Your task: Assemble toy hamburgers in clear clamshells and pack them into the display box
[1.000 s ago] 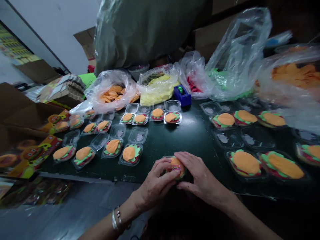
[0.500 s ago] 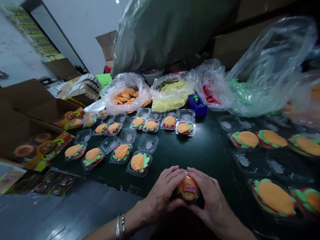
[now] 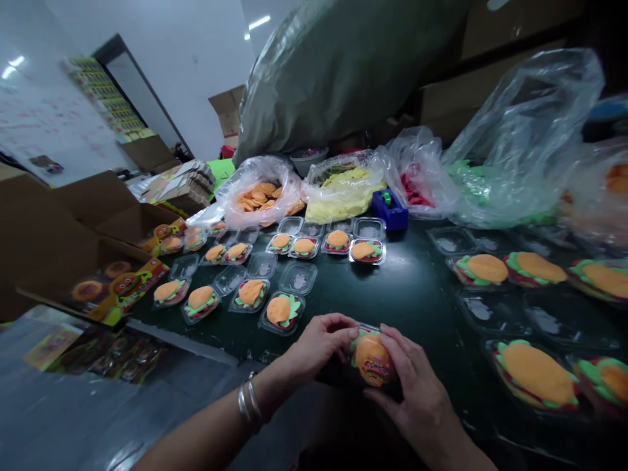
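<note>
Close to me at the table's front edge, both hands hold a clear plastic box with a burger-shaped piece inside (image 3: 373, 360). Its orange top carries a printed label, and green shows at its upper left. My right hand (image 3: 417, 386) wraps round the box's right side, thumb below and fingers on top. My left hand (image 3: 324, 347) pinches the box's upper left edge with its fingertips. Two silver bangles circle the left wrist. The nearest open box (image 3: 282, 313), with an orange, green and red burger in it, lies to the left of my hands.
Several open burger boxes stand in rows left and right, such as one burger box (image 3: 537, 374). Behind them are a blue tape dispenser (image 3: 389, 210) and plastic bags of orange pieces (image 3: 260, 196), yellow pieces (image 3: 343, 186) and red pieces (image 3: 416, 191). A cardboard box (image 3: 103, 261) stands left.
My left hand has shifted from wrapping the box's left side to pinching its upper left edge, uncovering more of the burger. The camera view has turned slightly left and up.
</note>
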Available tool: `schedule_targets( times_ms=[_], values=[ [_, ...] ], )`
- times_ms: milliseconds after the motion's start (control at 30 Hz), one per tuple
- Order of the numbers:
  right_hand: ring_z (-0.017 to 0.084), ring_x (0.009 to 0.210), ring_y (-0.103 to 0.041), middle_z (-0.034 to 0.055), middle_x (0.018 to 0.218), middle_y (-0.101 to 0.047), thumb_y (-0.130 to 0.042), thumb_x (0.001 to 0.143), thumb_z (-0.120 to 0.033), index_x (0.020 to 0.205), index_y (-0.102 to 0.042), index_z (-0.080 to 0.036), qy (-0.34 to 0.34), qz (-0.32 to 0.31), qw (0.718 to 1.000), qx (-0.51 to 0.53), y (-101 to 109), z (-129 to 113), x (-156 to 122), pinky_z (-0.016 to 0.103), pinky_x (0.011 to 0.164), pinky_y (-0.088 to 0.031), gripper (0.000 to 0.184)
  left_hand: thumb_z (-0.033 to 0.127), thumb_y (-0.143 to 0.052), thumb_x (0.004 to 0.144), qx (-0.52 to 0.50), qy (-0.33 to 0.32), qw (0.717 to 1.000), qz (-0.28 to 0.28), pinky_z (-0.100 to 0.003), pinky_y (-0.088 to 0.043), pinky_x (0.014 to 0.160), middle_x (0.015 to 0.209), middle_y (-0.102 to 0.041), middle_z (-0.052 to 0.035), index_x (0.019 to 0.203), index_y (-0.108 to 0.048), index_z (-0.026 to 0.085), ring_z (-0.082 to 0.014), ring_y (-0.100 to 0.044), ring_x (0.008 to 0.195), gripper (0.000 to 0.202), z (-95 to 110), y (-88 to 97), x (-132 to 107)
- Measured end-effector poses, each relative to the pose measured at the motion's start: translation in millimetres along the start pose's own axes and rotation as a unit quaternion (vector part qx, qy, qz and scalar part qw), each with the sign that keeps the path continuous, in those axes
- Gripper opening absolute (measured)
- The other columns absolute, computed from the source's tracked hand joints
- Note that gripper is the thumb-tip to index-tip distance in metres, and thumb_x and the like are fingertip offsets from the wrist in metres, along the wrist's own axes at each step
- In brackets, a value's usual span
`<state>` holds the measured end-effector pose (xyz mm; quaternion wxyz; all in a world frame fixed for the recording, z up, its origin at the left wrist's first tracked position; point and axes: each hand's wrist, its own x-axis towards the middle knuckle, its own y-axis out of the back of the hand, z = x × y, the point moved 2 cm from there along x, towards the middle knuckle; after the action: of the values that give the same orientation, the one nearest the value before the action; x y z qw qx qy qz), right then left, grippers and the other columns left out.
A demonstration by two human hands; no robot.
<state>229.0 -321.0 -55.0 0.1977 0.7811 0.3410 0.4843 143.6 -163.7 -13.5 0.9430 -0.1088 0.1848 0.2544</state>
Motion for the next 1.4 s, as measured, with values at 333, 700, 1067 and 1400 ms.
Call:
schedule_targets(
  times_ms=[333, 700, 1067, 1400],
  values=[
    [0.034, 0.123, -0.042, 0.0187, 0.137, -0.045, -0.06, 0.085, -0.02, 0.146, -0.024, -0.014, -0.013, -0.018, 1.0, 0.007, -4.2, 6.7, -6.9, 0.053, 0.097, -0.048, 0.071, 0.034, -0.077, 0.063, -0.054, -0.02, 0.997, 0.052, -0.025, -0.04, 0.067, 0.071, -0.066, -0.003, 0.075, -0.069, 0.011, -0.0123, -0.052, 0.066, 0.027, -7.6, -9.8, 8.7],
    [0.029, 0.123, -0.05, 0.0171, 0.139, -0.045, -0.053, 0.089, -0.045, 0.14, -0.034, -0.016, -0.094, -0.042, 0.992, 0.07, 34.2, -4.6, -5.3, 0.037, 0.093, -0.051, 0.062, 0.034, -0.08, 0.064, -0.171, -0.03, 0.983, 0.063, -0.022, -0.041, 0.063, 0.068, -0.064, -0.0025, 0.072, -0.072, 0.011, -0.0106, -0.054, 0.062, 0.025, -19.8, -12.1, -15.2],
    [0.011, 0.055, -0.051, -0.0038, 0.061, -0.05, -0.04, 0.094, -0.045, 0.07, -0.047, -0.021, -0.335, -0.186, 0.887, 0.259, 48.0, -55.3, -73.7, 0.02, 0.052, -0.04, 0.035, 0.039, -0.079, 0.068, -0.138, 0.085, 0.984, 0.074, -0.021, -0.04, 0.064, 0.075, -0.054, -0.0007, 0.072, -0.076, 0.016, -0.0107, -0.051, 0.068, 0.023, -91.8, -32.2, -112.2],
    [0.009, 0.048, -0.044, -0.0051, 0.053, -0.041, -0.031, 0.099, -0.038, 0.062, -0.039, -0.021, -0.248, -0.181, 0.912, 0.273, 51.4, -84.4, -95.6, 0.02, 0.047, -0.033, 0.042, 0.05, -0.073, 0.071, -0.065, 0.062, 0.995, 0.034, -0.023, -0.037, 0.065, 0.07, -0.054, -0.0011, 0.073, -0.075, 0.018, -0.0115, -0.047, 0.065, 0.032, -120.0, -22.5, -150.7]
  ],
)
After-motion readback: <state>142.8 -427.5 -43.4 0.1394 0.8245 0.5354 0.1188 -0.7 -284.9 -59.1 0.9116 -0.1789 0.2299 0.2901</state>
